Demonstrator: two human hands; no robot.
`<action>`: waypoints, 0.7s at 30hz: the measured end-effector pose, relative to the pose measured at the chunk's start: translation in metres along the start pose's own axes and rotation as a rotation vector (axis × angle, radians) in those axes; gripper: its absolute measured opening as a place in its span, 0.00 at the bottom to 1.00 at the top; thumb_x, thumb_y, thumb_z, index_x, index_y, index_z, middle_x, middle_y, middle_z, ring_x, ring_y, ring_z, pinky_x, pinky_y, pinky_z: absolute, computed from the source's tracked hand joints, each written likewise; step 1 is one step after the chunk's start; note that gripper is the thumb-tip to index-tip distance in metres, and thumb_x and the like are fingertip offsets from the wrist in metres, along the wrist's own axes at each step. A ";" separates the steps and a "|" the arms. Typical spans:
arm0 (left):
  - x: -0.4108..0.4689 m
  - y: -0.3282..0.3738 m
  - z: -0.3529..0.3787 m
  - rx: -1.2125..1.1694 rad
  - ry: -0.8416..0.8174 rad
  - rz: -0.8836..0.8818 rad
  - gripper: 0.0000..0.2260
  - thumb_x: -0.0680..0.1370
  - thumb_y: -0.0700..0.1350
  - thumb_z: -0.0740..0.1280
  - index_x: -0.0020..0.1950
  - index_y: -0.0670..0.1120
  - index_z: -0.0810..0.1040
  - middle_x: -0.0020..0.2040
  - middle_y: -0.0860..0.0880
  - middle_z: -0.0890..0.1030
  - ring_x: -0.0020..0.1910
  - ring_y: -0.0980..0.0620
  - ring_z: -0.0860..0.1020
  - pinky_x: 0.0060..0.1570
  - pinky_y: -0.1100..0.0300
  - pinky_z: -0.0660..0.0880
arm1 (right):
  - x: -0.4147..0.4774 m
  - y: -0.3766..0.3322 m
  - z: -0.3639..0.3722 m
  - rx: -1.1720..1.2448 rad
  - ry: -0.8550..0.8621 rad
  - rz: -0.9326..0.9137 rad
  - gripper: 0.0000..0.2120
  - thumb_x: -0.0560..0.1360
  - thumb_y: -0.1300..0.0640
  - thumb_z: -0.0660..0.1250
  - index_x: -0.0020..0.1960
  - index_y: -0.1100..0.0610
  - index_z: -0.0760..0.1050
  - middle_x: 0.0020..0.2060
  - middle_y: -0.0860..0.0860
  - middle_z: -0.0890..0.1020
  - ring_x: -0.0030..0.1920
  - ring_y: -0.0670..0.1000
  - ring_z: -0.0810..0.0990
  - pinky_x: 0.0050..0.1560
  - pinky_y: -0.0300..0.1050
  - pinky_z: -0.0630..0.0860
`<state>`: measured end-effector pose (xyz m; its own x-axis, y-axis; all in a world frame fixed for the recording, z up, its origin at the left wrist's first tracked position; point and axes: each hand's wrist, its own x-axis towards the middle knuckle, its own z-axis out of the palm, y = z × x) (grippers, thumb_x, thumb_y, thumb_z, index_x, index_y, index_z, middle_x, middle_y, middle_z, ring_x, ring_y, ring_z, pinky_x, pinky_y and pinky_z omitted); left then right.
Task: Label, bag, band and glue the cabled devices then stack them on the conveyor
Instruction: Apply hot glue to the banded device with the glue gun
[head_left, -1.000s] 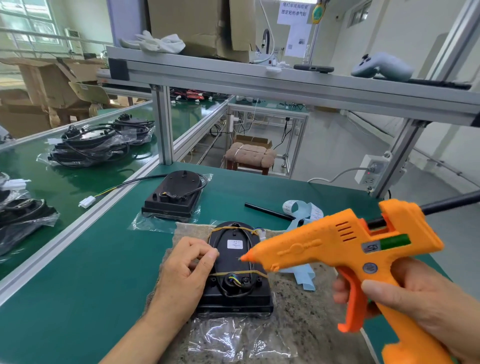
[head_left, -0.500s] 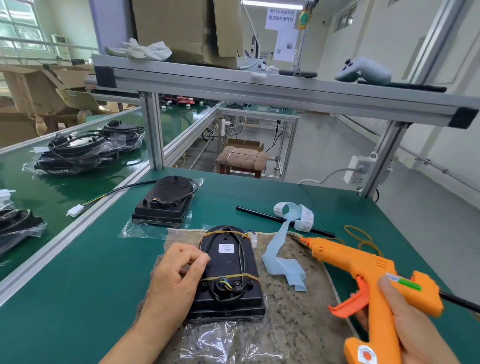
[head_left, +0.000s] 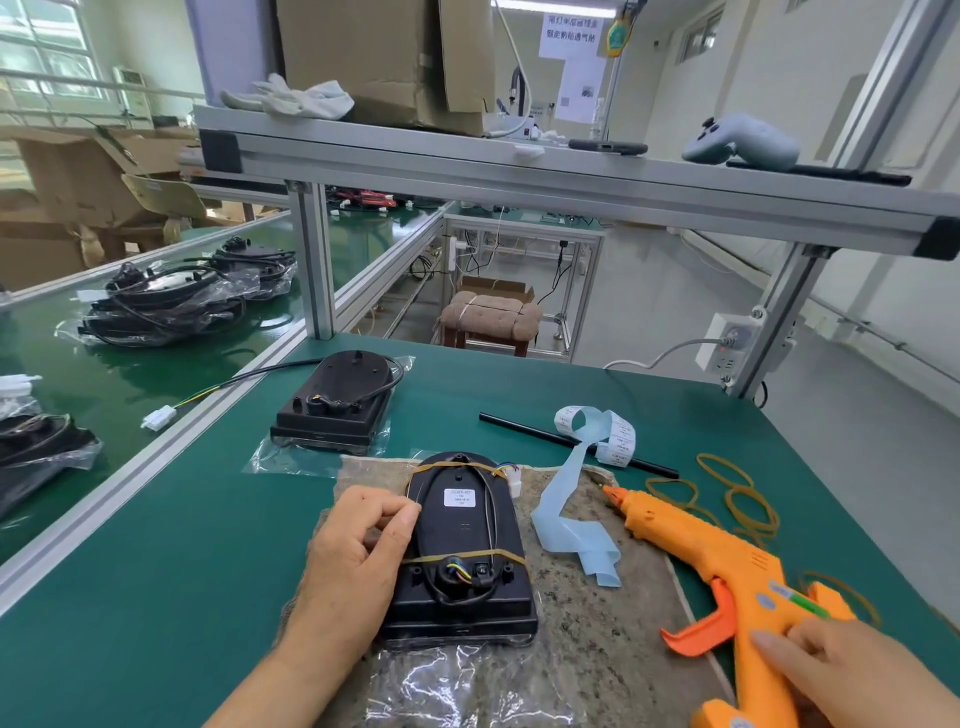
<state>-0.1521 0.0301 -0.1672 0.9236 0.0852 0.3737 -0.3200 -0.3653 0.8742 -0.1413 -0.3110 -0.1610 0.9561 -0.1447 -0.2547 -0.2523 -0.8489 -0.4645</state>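
Fingers (head_left: 400, 519) of the left hand (head_left: 358, 551) pinch the left edge of the banded device (head_left: 467, 540).
It lies on a mat (head_left: 597, 649) on the bench (head_left: 156, 597); the right hand (head_left: 831, 675) rests on the orange glue gun (head_left: 696, 545), whether clasping I cannot tell.

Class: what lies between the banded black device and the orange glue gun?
In the head view, a curled pale-blue paper strip lies between the black rubber-banded device and the orange plastic glue gun, on the speckled mat.
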 end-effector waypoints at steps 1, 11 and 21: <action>0.000 0.000 0.000 0.005 0.005 -0.011 0.08 0.78 0.42 0.69 0.41 0.54 0.80 0.44 0.58 0.78 0.40 0.60 0.75 0.41 0.76 0.68 | -0.040 0.002 0.004 0.031 -0.070 -0.079 0.29 0.84 0.65 0.58 0.78 0.72 0.48 0.78 0.65 0.59 0.77 0.54 0.62 0.75 0.43 0.59; 0.003 0.003 -0.002 0.091 0.007 -0.179 0.06 0.79 0.49 0.66 0.48 0.61 0.78 0.46 0.62 0.78 0.46 0.68 0.75 0.41 0.72 0.67 | -0.102 -0.105 0.005 0.345 0.266 -0.165 0.08 0.77 0.46 0.63 0.41 0.40 0.79 0.37 0.41 0.83 0.40 0.44 0.81 0.45 0.47 0.78; 0.006 -0.003 -0.001 0.281 -0.106 -0.231 0.08 0.82 0.53 0.59 0.55 0.57 0.78 0.50 0.59 0.73 0.54 0.58 0.73 0.52 0.59 0.67 | -0.026 -0.145 0.049 0.071 0.150 -0.066 0.19 0.84 0.43 0.50 0.46 0.53 0.72 0.48 0.53 0.81 0.45 0.53 0.73 0.44 0.48 0.66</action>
<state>-0.1456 0.0326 -0.1666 0.9861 0.1040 0.1299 -0.0441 -0.5894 0.8067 -0.1371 -0.1593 -0.1283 0.9811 -0.1685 -0.0949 -0.1930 -0.8216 -0.5364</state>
